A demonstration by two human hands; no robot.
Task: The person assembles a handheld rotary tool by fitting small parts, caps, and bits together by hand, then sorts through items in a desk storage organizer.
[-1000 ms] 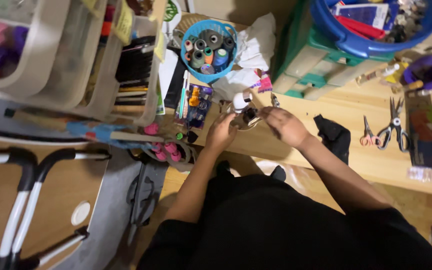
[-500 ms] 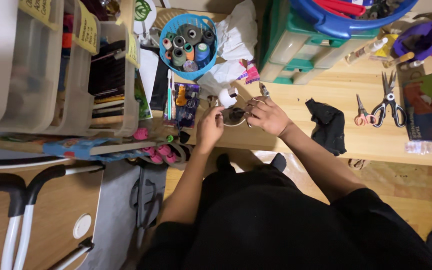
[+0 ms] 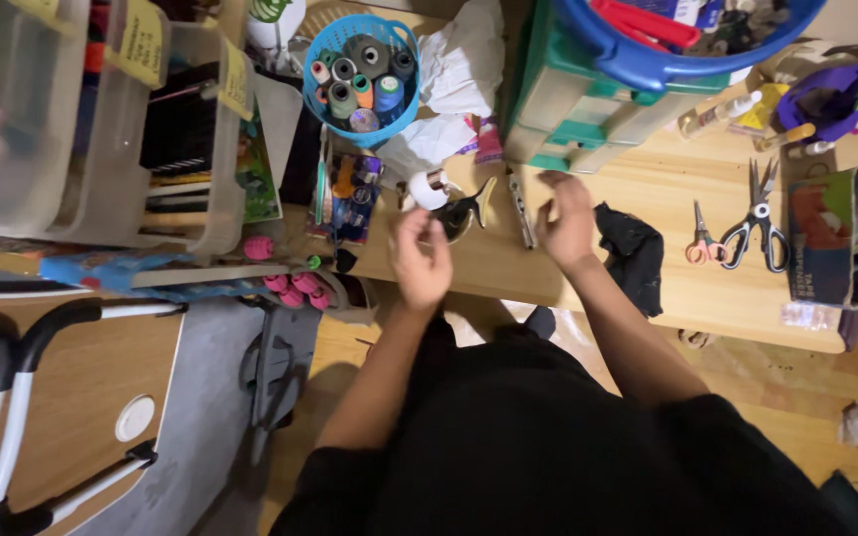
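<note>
Left hand (image 3: pixel 421 260) and right hand (image 3: pixel 568 220): fingers loosely spread, holding nothing. White spool (image 3: pixel 427 189) and dark clip (image 3: pixel 469 206) lie near the table's (image 3: pixel 647 288) front edge, between the hands. Judged light, rigid; grip the spool's sides.

A small white roll (image 3: pixel 429 189) and a dark, pale-tipped clip-like piece (image 3: pixel 469 206) are lying side by side on the wooden table (image 3: pixel 667 288), toward its left end.
</note>
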